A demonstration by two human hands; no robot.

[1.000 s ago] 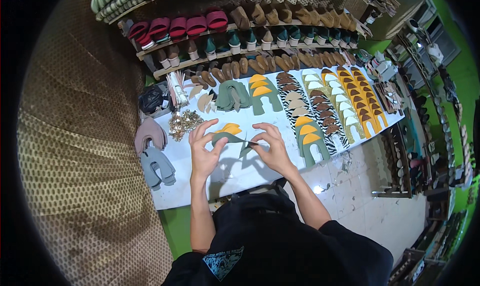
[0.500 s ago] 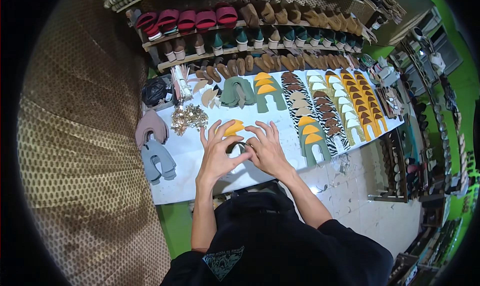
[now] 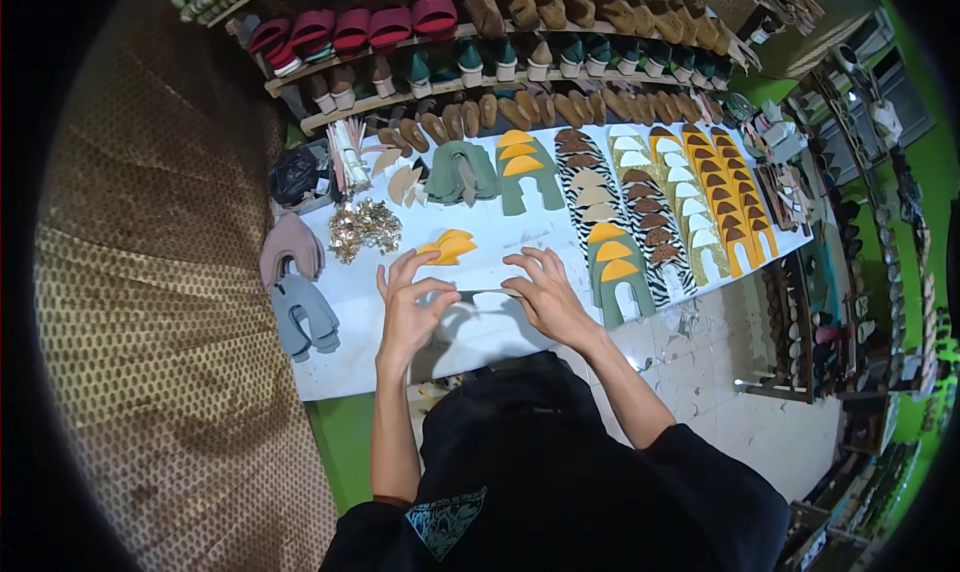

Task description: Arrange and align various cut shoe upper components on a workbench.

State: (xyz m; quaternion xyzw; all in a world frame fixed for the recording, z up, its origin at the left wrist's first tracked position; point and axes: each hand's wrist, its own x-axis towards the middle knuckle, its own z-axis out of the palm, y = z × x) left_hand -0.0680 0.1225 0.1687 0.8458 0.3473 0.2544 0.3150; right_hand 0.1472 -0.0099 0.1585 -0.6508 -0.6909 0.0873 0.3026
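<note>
Between my two hands a thin dark green piece [image 3: 485,291] is stretched nearly straight, seen almost edge-on above the white table. The fingertips of my left hand [image 3: 409,302] pinch one end of it; my right hand [image 3: 548,297] pinches the other. Just beyond my left fingers lies a small pile of yellow half-moon pieces [image 3: 450,245]. To the right, green U-shaped shoe-upper pieces [image 3: 612,304] lie overlapped, each topped with a yellow half-moon. A similar green and yellow row [image 3: 530,184] lies farther back, beside a stack of plain green uppers [image 3: 462,172].
Pink [image 3: 290,244] and grey-blue uppers [image 3: 303,317] lie at the white table's [image 3: 350,367] left. Behind them is a heap of shiny gold bits [image 3: 363,229]. Zebra, gold and yellow rows fill the right side. Shelves of shoes [image 3: 470,62] rise at the back; a patterned curtain [image 3: 180,302] hangs left.
My hands have moved apart, and the green piece, curved between them before, is now drawn out nearly straight. The view has shifted slightly.
</note>
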